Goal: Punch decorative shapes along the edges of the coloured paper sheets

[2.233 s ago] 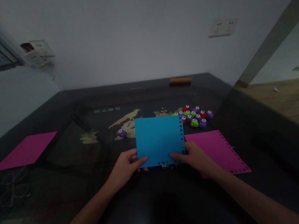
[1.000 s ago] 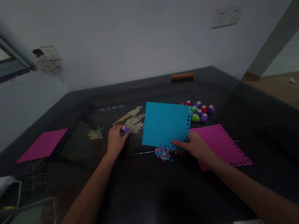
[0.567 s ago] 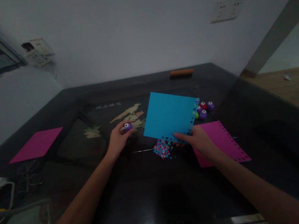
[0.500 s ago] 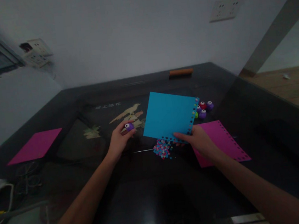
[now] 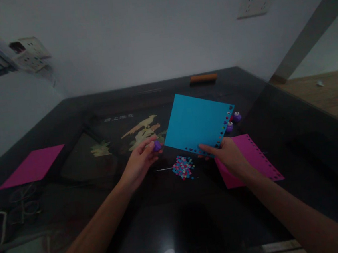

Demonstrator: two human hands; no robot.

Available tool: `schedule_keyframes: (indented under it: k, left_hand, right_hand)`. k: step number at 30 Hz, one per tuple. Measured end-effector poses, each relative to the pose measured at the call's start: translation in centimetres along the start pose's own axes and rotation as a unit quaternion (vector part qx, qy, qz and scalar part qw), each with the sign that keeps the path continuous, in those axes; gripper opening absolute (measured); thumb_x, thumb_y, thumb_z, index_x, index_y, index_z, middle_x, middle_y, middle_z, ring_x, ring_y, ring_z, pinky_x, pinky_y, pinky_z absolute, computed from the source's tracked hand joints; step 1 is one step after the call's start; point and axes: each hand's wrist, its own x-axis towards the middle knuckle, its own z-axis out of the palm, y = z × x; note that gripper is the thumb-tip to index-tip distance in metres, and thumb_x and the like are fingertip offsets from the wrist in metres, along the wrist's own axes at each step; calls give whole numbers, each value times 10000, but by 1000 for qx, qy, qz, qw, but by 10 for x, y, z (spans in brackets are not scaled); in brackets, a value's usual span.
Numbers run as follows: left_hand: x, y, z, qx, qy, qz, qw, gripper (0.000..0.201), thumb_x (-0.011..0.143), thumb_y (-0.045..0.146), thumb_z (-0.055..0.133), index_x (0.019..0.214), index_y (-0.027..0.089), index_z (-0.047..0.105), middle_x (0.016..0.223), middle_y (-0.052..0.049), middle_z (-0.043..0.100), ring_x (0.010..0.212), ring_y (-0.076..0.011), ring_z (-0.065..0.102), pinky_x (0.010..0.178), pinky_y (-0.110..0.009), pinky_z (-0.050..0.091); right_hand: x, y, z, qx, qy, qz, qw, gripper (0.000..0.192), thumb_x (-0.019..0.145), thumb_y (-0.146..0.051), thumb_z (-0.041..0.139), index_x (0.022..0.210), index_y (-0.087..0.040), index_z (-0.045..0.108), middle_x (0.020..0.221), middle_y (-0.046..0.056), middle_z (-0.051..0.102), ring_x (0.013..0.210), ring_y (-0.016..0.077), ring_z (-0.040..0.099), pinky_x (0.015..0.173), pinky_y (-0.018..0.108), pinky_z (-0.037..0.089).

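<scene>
My right hand (image 5: pixel 228 156) pinches the near edge of a blue paper sheet (image 5: pixel 197 122), lifted and tilted above the dark table (image 5: pixel 174 230). Small shapes are punched along the sheet's near and right edges. My left hand (image 5: pixel 139 163) holds a small purple paper punch (image 5: pixel 157 145) just left of the sheet's near left corner. A little heap of coloured paper bits (image 5: pixel 183 167) lies on the table between my hands.
A pink punched sheet (image 5: pixel 248 160) lies right of my right hand. More small punches (image 5: pixel 234 120) peek out behind the blue sheet. Another pink sheet (image 5: pixel 31 166) lies far left, with cables near it. An orange bar (image 5: pixel 203 78) sits at the table's back edge.
My left hand let go of the blue sheet, picked up the purple punch and brought it toward the sheet. My right hand raised and tilted the sheet, uncovering the paper bits.
</scene>
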Motion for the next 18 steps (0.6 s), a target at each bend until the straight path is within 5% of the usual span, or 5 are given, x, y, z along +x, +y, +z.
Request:
schedule_keyframes:
  k: [9,18]
  left_hand:
    - [-12,-4,15,-16,-27,-3,999,345,700,331,730,985,146,670,959,-82,695,752,-133,575,586,-204,414]
    - [-23,-2,27,40,-58,8,997,347,699,287,732,1021,178,667,999,-70,703,823,-168,605,634,-237,404]
  right_hand:
    - [1,4,1,36,85,-15,996,254,639,-387,740,765,-183,655,779,56,720,618,202,667,636,354,560]
    - [-11,-1,14,66,85,-63,992,222,692,-361,712,816,-180,684,843,62,729,718,231,686,701,388,558]
